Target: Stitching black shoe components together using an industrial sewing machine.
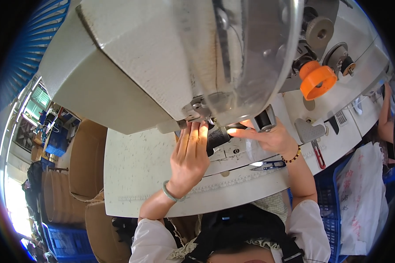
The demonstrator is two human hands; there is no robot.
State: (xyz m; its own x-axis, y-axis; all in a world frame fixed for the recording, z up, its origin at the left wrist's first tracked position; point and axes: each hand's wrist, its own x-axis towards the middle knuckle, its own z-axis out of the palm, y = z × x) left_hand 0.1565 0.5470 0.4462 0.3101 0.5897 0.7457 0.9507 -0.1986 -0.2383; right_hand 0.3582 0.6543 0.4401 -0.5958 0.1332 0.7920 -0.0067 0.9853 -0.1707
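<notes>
Fingers of left hand (189, 163) lie straight, together, against black material (218, 137); right hand (275, 139) extends its index there, grip unclear; blue plastic basket (336, 193) holds white bag (360, 197).

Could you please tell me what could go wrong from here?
The left hand has its fingers close under the sewing machine, so they might get pinched or pricked. The blue-handled snips lie beside the beaded bracelet on the right wrist, which could brush against them.
</notes>
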